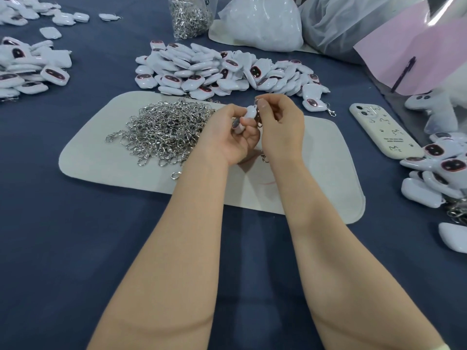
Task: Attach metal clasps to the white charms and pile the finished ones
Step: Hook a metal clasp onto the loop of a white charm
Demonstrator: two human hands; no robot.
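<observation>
A glossy, pillow-shaped white charm [250, 113] with rounded corners is sitting in the left hand [225, 133], whose fingers are curling around it from below, with the thumb lying along its near edge. The right hand [280, 127] is meeting it from the other side, thumb and forefinger pinching a thin metal clasp [260, 123] against the charm's top edge, while its other fingers are curling loosely inward. The 2 bare forearms are reaching forward, wrists close together, above a pale, felt-like mat [323, 183] with rounded corners. On the mat's left half, a tangled heap of shiny silver clasps [164, 130] is lying just beside the left hand. Behind the mat, a pile of charms [222, 69], smooth white with dark oval faces, is spreading over the matte navy cloth [63, 223]. A cream phone [381, 132] is lying face down to the right.
</observation>
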